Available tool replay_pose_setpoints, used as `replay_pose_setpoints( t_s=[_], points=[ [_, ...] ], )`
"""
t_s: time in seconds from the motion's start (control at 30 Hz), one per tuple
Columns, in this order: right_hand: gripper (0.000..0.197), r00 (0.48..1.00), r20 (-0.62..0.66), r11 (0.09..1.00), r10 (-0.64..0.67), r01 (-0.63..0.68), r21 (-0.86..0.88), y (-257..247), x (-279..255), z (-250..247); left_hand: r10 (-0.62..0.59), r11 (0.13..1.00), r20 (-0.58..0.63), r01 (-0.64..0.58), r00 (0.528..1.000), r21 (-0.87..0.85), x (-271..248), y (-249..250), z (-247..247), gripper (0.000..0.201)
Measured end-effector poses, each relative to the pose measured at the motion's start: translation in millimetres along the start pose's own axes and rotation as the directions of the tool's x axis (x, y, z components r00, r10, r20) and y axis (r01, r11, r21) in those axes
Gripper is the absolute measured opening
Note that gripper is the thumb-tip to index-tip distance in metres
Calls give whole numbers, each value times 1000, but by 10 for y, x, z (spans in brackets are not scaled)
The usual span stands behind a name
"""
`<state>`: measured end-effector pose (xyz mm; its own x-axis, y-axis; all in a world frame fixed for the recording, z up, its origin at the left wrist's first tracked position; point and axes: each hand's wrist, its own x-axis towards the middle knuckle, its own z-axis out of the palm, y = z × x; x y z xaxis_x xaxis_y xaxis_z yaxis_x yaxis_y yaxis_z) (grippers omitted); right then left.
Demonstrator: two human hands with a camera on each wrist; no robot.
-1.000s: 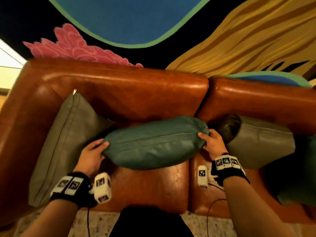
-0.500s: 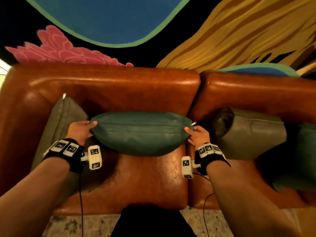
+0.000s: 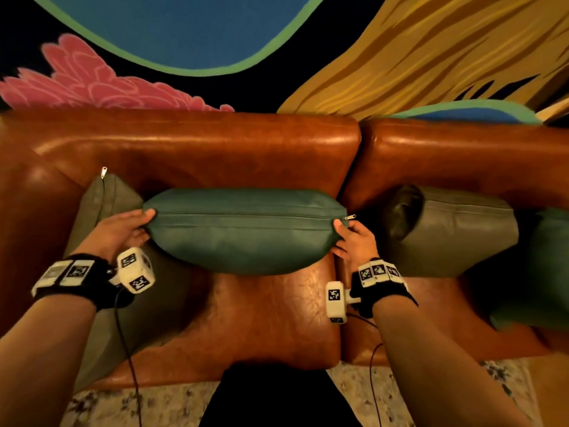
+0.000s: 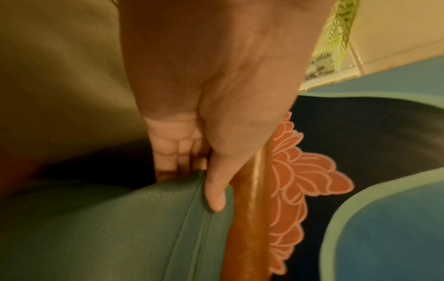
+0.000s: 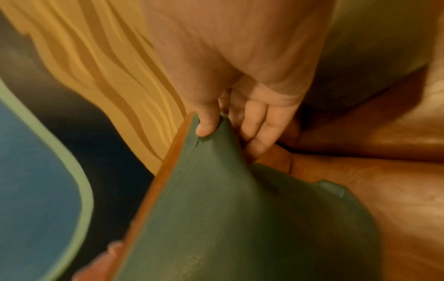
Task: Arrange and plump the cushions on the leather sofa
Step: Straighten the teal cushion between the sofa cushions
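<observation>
My left hand (image 3: 118,231) pinches the left end of the teal cushion (image 3: 246,231), thumb (image 4: 216,192) on top by the seam and fingers (image 4: 173,152) tucked under. My right hand (image 3: 355,241) pinches the right end the same way, thumb (image 5: 207,121) on top, fingers (image 5: 259,123) curled below. The teal cushion stands on the seat, its back against the backrest of the brown leather sofa (image 3: 197,146). A little zip pull (image 3: 350,216) sticks out at its right corner. A grey cushion (image 3: 101,211) leans in the left corner, just behind my left hand. Another grey cushion (image 3: 455,229) sits to the right. Both wrists wear black bands with white blocks (image 3: 135,270) showing black-and-white square codes. I can read no words anywhere. Behind the sofa is a painted wall (image 3: 197,32) with pink, blue and yellow shapes.
</observation>
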<state>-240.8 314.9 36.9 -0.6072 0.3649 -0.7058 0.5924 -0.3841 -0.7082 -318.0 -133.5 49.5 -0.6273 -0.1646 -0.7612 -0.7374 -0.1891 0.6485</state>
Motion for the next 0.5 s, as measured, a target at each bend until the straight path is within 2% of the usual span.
replay_pose_setpoints(
  t_s=[0.1,0.13,0.23,0.3,0.43,0.5],
  points=[
    [23,994,-91,994,56,-64,-89,99,22,47,-11,998,-85,16,996,54,18,-73,68,7],
    [22,993,-110,996,37,-46,-79,70,38,76,-10,998,-73,15,997,56,21,-36,101,7],
    [18,998,-57,999,-39,38,-25,-96,44,145,-7,998,-8,7,1000,61,85,153,69,2],
    [16,997,-62,998,-50,47,-44,-146,46,170,-22,999,18,21,1000,43,138,194,-11,4],
    [15,990,-141,967,3,-39,-253,35,316,152,-66,991,-34,70,997,112,262,8,-43,7],
    [4,985,-167,918,-36,-34,-396,10,289,236,-63,991,-69,70,996,111,301,-60,2,9]
  ],
)
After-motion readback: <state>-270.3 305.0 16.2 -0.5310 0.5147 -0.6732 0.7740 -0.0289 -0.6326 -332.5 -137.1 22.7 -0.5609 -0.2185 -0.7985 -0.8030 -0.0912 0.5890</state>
